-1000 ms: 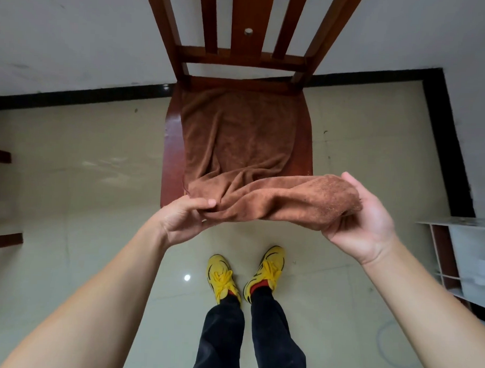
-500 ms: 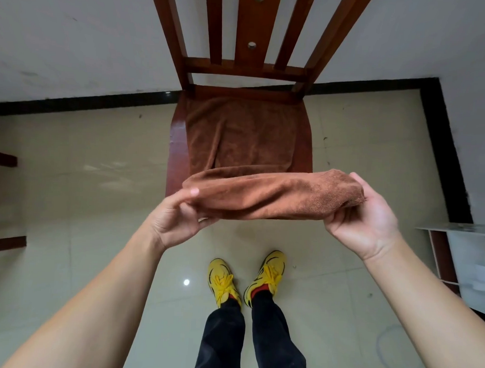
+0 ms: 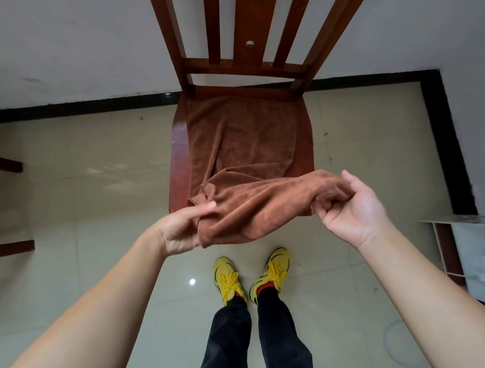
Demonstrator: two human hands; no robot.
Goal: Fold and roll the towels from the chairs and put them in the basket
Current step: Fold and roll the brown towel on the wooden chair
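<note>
A brown towel (image 3: 248,145) lies spread over the seat of a red-brown wooden chair (image 3: 178,153). Its near part is gathered into a loose fold that hangs off the seat's front edge. My left hand (image 3: 182,228) pinches the left end of that fold, thumb on top. My right hand (image 3: 354,208) grips the right end, fingers curled into the cloth. No basket is in view.
The chair backs onto a white wall with a black skirting. Legs of another chair (image 3: 8,247) show at the left edge. A low white shelf unit (image 3: 461,243) stands at the right. My yellow shoes (image 3: 251,276) stand on the beige tiled floor just in front of the chair.
The tight roll held level between both hands has loosened. My left hand has dropped lower and my right hand has lifted, so the fold now slants and sags.
</note>
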